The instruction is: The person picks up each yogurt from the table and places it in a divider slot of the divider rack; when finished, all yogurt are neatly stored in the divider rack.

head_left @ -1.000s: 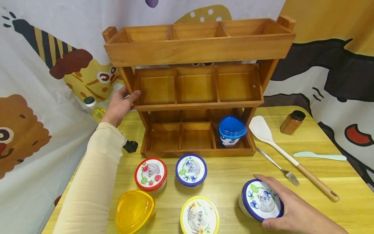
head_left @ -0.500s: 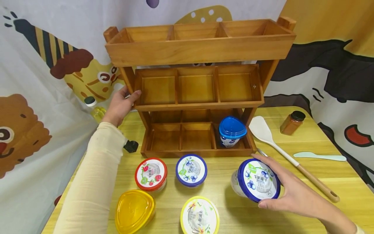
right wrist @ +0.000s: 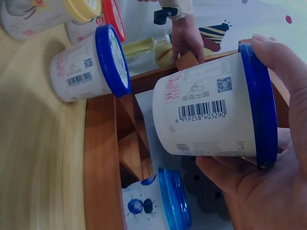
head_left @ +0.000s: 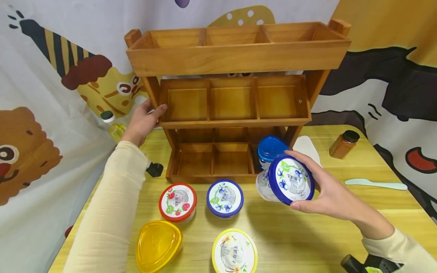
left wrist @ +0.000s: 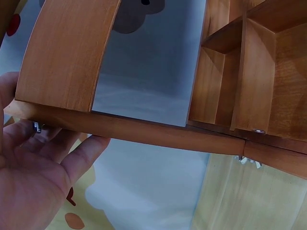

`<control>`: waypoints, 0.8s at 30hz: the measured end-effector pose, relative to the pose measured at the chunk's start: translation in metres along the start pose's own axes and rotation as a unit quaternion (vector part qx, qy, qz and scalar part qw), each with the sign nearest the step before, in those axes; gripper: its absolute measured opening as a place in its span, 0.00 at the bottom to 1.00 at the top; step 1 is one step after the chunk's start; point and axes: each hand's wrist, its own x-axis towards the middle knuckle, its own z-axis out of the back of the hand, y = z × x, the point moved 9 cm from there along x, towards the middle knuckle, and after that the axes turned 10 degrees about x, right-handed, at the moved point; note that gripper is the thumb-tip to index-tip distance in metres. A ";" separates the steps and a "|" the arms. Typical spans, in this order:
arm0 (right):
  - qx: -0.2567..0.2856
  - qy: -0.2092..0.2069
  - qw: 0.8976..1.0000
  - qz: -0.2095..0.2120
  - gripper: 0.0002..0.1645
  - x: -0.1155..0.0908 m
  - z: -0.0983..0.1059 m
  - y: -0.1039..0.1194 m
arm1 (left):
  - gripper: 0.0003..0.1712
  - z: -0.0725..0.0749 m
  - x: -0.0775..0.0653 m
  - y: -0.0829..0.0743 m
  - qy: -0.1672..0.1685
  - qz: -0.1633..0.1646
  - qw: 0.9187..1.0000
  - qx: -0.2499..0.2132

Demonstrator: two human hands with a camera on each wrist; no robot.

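My left hand (head_left: 145, 120) grips the left side post of the three-tier wooden rack (head_left: 235, 60), thumb at the middle tier's end. In the left wrist view its fingers lie behind the post (left wrist: 144, 132). My right hand (head_left: 331, 193) holds a tub with a dark blue blueberry lid (head_left: 293, 180) by the lid's edge, tilted and lifted above the table. The right wrist view shows the barcode side of this tub (right wrist: 206, 110). Behind it, a tub with a bright blue lid (head_left: 271, 148) stands in the bottom tier's right compartment.
In front of the rack stand a red-lidded tub (head_left: 178, 203), another blue-lidded tub (head_left: 225, 198), a yellow-lidded tub (head_left: 235, 252) and a tub with a yellow translucent lid (head_left: 158, 245). Rightward lie a spatula (head_left: 307, 148), a light green knife (head_left: 375, 184) and a spice jar (head_left: 344, 144). An oil bottle (head_left: 114, 127) stands left.
My right hand has lifted the blueberry tub off the table and carried it leftward and toward the rack, tilting it. The left hand keeps its grip on the rack.
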 end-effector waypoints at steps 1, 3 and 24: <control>0.004 0.002 1.000 0.002 0.65 0.004 0.000 0.000 | 0.38 0.000 0.000 0.000 0.001 -0.001 1.000 0.000; 0.010 0.003 1.000 0.002 0.64 0.012 -0.001 0.001 | 0.38 0.000 0.001 -0.001 0.002 -0.002 1.000 0.000; -0.006 0.031 0.999 -0.019 0.61 0.093 -0.030 -0.009 | 0.38 -0.001 0.000 -0.001 0.004 0.003 1.000 0.004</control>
